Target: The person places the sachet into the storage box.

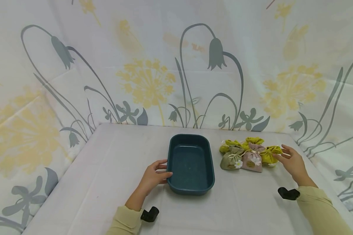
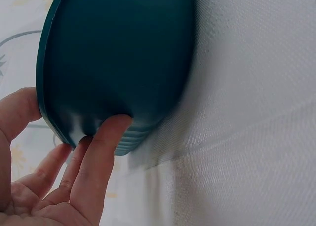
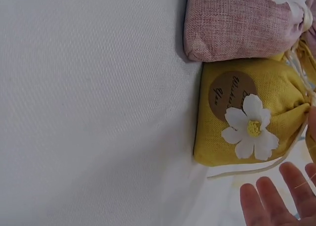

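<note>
A deep teal plastic basin [image 1: 190,163], rectangular with rounded corners, stands on the white-covered table. My left hand [image 1: 155,176] holds its left rim, thumb over the edge and fingers against the outer wall [image 2: 123,53]. To the right, several small drawstring sachets are bunched together. My right hand [image 1: 292,163] is at the rightmost one, a yellow sachet [image 3: 237,102] with a white flower and a round brown label. Its fingers [image 3: 269,201] are extended and spread beside the sachet; the thumb is mostly cut off near the tied neck. Beside it leans a pink sachet [image 1: 253,158].
A green-grey sachet [image 1: 232,158] stands left of the pink one, with more yellow sachets [image 1: 254,140] behind. White cloth printed with flowers hangs around the table [image 1: 106,163]. A black wrist device [image 1: 288,193] sits at the right cuff, another [image 1: 150,214] at the left.
</note>
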Tool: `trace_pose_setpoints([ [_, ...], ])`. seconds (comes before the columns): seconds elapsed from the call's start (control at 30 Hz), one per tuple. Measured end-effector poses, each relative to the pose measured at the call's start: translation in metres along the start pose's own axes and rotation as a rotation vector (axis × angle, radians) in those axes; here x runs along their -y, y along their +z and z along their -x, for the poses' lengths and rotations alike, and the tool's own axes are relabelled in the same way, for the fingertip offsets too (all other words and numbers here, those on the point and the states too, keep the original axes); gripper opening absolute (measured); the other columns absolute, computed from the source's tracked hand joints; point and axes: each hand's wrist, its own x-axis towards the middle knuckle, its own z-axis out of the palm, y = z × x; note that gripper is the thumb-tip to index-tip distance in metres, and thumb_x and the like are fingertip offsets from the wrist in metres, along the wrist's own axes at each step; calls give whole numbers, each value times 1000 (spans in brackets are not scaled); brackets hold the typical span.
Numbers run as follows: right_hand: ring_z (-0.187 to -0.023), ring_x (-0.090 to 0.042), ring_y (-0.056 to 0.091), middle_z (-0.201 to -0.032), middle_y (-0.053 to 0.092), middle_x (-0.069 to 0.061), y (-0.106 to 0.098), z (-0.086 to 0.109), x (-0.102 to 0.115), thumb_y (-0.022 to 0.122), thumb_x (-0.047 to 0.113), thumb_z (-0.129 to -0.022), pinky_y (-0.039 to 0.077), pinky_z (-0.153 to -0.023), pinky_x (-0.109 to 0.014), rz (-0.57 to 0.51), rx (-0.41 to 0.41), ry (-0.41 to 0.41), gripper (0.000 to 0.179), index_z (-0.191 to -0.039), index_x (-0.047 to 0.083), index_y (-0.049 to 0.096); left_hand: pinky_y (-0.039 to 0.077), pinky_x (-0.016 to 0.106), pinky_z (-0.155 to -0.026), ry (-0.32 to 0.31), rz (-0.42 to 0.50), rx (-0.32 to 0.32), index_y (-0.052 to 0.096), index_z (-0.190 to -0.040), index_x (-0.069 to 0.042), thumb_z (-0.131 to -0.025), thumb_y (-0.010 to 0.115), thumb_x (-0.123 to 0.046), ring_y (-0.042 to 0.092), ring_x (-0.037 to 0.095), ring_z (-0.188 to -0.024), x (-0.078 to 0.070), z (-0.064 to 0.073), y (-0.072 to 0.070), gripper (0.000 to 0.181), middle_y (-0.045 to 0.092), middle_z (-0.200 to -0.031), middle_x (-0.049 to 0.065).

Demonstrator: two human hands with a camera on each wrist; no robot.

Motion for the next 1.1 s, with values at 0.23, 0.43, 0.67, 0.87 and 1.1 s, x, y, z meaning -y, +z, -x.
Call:
trace_pose_setpoints([
  [0.23,-122,-53,30,-140,22,-39,0,-2,-1,51,39,-95,33,-94,-61,-51,69,-6,77,-144,-8,16,56,39,-69,7,10,10,45,-135,0,-80,72,-8,62,29,-97,2,-1,0,61,52,-120,23],
  [0.43,-123,-49,34,-141,28,-34,2,0,5,50,41,-94,36,-94,-56,-40,61,-4,74,-144,-7,21,56,40,-69,0,12,6,44,-135,-1,-81,72,-7,62,29,-97,2,-1,0,61,52,-120,23],
  [0.67,-114,-37,41,-128,46,-18,6,-12,-22,55,53,-88,48,-73,-31,-36,-33,9,72,-134,-1,44,56,39,-69,2,17,1,45,-135,-1,-81,72,-8,62,29,-97,-2,3,1,61,53,-120,23],
  [0.87,-109,-28,46,-117,53,-3,11,-35,-78,55,56,-85,44,-64,-13,18,-104,-9,64,-125,6,52,56,39,-69,11,17,3,46,-134,-1,-81,72,-8,62,29,-97,-1,2,0,60,53,-119,22],
  [1.1,-83,6,50,-107,57,3,14,-33,-86,60,54,-83,48,-61,-10,-3,-198,13,61,-121,6,55,56,37,-70,-2,11,-6,48,-133,-3,-80,74,-11,62,27,-97,0,1,1,60,54,-117,20],
])
